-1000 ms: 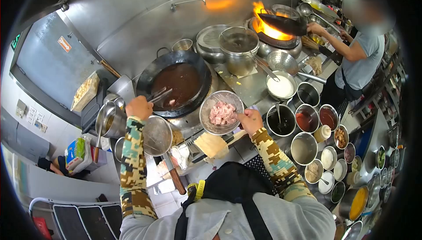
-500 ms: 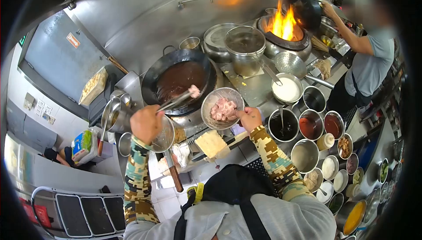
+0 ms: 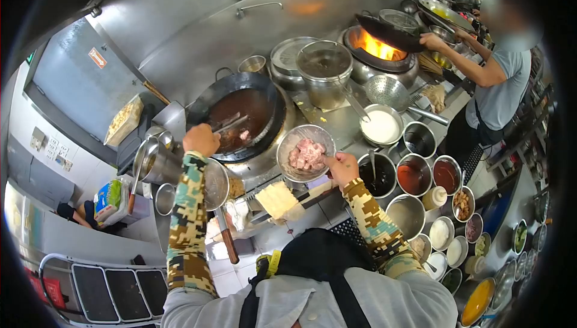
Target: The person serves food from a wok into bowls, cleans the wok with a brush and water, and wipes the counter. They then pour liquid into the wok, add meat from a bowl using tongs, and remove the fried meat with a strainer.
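Note:
My left hand [image 3: 202, 140] is closed around metal tongs [image 3: 227, 125], whose tips reach over a large black wok [image 3: 197, 113]. Dark reddish-brown liquid [image 3: 246, 102] fills the wok, and a small piece of pale pink meat [image 3: 244, 135] shows at its surface below the tongs. My right hand [image 3: 342, 168] grips the rim of a metal bowl [image 3: 287, 168] to the right of the wok. Several chunks of raw pink meat [image 3: 308, 154] lie in that bowl.
Flames [image 3: 375, 45] rise from a burner at the back right, where a co-worker [image 3: 511, 69] holds a dark wok [image 3: 390, 32]. Several sauce and ingredient pots [image 3: 415, 174] stand at my right. A wooden-handled strainer [image 3: 215, 186] lies beside my left forearm.
The tongs have swung down into the wok, and the meat they held is now at the liquid. The bowl stays in my right hand. The co-worker's wok has tipped down over the flames.

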A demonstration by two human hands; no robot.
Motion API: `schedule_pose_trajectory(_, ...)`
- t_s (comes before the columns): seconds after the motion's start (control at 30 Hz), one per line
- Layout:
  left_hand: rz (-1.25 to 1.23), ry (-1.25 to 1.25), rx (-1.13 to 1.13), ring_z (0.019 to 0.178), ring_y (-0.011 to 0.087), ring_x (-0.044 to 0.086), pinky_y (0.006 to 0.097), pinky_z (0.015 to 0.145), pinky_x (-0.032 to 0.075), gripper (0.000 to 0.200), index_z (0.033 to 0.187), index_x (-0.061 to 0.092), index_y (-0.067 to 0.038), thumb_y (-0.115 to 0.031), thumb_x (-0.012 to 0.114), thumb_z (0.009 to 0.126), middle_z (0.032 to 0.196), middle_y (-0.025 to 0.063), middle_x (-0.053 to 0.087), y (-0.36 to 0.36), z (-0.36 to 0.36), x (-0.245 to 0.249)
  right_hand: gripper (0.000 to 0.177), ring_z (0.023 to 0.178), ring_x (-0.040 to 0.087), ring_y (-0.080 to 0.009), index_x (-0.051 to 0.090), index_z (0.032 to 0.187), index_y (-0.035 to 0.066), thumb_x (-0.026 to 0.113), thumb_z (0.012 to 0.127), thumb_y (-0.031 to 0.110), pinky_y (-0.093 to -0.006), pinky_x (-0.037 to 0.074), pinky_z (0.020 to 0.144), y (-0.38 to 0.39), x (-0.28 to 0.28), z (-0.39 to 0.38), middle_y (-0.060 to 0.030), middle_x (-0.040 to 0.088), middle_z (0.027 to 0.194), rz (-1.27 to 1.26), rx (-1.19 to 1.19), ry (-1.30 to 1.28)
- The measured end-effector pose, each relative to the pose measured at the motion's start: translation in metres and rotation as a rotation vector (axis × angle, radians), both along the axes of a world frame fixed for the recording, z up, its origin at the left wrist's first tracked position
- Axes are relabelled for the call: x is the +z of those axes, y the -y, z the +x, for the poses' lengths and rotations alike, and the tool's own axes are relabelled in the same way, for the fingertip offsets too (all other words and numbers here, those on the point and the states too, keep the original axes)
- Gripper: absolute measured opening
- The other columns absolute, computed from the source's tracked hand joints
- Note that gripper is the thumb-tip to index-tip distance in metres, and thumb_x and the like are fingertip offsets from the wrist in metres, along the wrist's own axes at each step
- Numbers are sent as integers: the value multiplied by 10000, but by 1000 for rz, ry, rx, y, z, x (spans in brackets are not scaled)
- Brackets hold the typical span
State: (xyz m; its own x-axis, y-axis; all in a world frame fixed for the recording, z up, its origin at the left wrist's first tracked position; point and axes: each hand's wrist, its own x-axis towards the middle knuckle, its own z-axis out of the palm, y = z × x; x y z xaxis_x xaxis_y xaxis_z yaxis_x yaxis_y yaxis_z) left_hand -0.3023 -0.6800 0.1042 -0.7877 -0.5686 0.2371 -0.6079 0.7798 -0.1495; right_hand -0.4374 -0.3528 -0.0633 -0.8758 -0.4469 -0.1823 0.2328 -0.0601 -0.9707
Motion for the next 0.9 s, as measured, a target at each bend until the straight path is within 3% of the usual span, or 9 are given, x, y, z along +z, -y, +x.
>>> schedule_pose_trajectory(0.1, 61, -26, -352, 792, 333, 666, 461, 683, 522, 334, 915, 709, -94, -406, 685, 797, 814, 135, 681, -52, 14, 30, 303, 492, 489, -102, 651, 664, 3, 695, 811, 265, -294, 382, 473, 0, -6, -2, -24, 551, 543, 88, -35, -118)
schedule_pose_trajectory(0.2, 13, -70, -609, 743, 321, 658, 439, 645, 519, 299, 864, 673, -72, -365, 670, 809, 759, 134, 658, -105, 23, 10, 317, 507, 503, -119, 654, 675, 1, 685, 797, 291, -321, 401, 495, 2, 5, 0, -41, 556, 542, 185, -18, -225)
schedule_pose_trajectory(0.27, 8, -27, -547, 737, 319, 659, 437, 642, 520, 277, 845, 662, -69, -344, 668, 812, 749, 132, 653, -128, 24, -5, 320, 515, 509, -129, 655, 683, 1, 682, 787, 303, -333, 413, 511, 8, -3, -3, -55, 560, 543, 219, -14, -206)
schedule_pose_trajectory(0.37, 20, -92, -454, 734, 325, 661, 435, 646, 521, 251, 888, 676, -69, -307, 671, 808, 771, 139, 664, -125, 40, -14, 206, 479, 477, -76, 635, 695, -7, 679, 833, 139, -256, 367, 439, 12, -4, -4, -2, 559, 589, 110, -38, -126)
schedule_pose_trajectory(0.57, 143, -260, -264, 750, 361, 654, 449, 663, 513, 259, 920, 718, -71, -303, 664, 818, 798, 165, 678, -60, 78, -24, 190, 468, 473, -80, 642, 701, -2, 684, 826, 134, -250, 360, 428, 26, -28, -10, -3, 550, 583, 56, -51, -144)
schedule_pose_trajectory(0.6, 177, -297, -246, 753, 368, 651, 452, 666, 512, 255, 909, 722, -73, -304, 663, 819, 798, 167, 678, -54, 80, -21, 305, 487, 495, -116, 655, 665, 5, 713, 792, 276, -303, 393, 481, 27, -26, -8, -38, 571, 543, 68, -47, -62)
schedule_pose_trajectory(0.67, 239, -361, -205, 765, 387, 646, 454, 671, 512, 242, 880, 727, -82, -307, 663, 819, 801, 170, 676, -35, 82, -15, 285, 476, 493, -107, 655, 665, 4, 715, 792, 252, -287, 379, 464, 30, -14, 1, -33, 569, 543, 26, -38, -17)
schedule_pose_trajectory(0.8, 119, -263, -53, 772, 382, 654, 463, 678, 522, 259, 853, 716, -80, -327, 648, 815, 815, 169, 681, 19, 74, -9, 257, 466, 494, -95, 651, 674, -2, 719, 787, 218, -265, 369, 442, 38, 11, 11, -26, 567, 549, 29, -59, -14)
schedule_pose_trajectory(0.9, 40, -63, 90, 791, 372, 669, 466, 701, 536, 268, 852, 713, -84, -341, 651, 801, 853, 168, 690, 82, 59, -52, 252, 497, 484, -82, 585, 631, 53, 707, 807, 186, -254, 437, 451, 44, 22, 14, 18, 521, 579, 40, -53, -11)
